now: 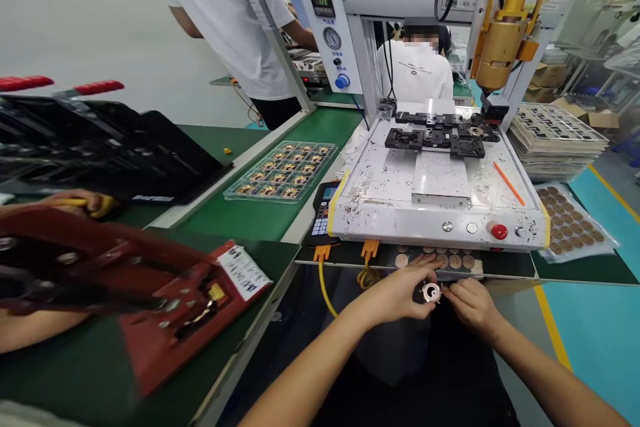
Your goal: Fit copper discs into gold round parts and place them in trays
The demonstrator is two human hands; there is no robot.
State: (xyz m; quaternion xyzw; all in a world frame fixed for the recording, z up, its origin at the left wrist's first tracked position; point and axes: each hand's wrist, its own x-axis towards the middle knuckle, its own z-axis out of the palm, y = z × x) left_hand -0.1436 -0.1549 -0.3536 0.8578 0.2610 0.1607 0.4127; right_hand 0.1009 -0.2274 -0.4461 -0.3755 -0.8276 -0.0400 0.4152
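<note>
A small round part [431,292] with a pale pinkish rim and a dark patterned centre sits between the thumb and fingers of my left hand [404,292], at the front edge of the bench. Close by on its right, my right hand [473,307] has its thumb and fingertips pinched together at the part's edge. Whether something small lies in that pinch is hidden. Behind my fingers, several round brown discs [455,261] lie in a row on a strip along the bench edge.
A white dispensing machine [380,210] with black fixtures [435,137] stands ahead. On the green belt lies a clear tray [283,172] of round parts. A red press [175,320] stands left, near another person's hand [83,200]. A sheet of brown discs [570,220] lies right.
</note>
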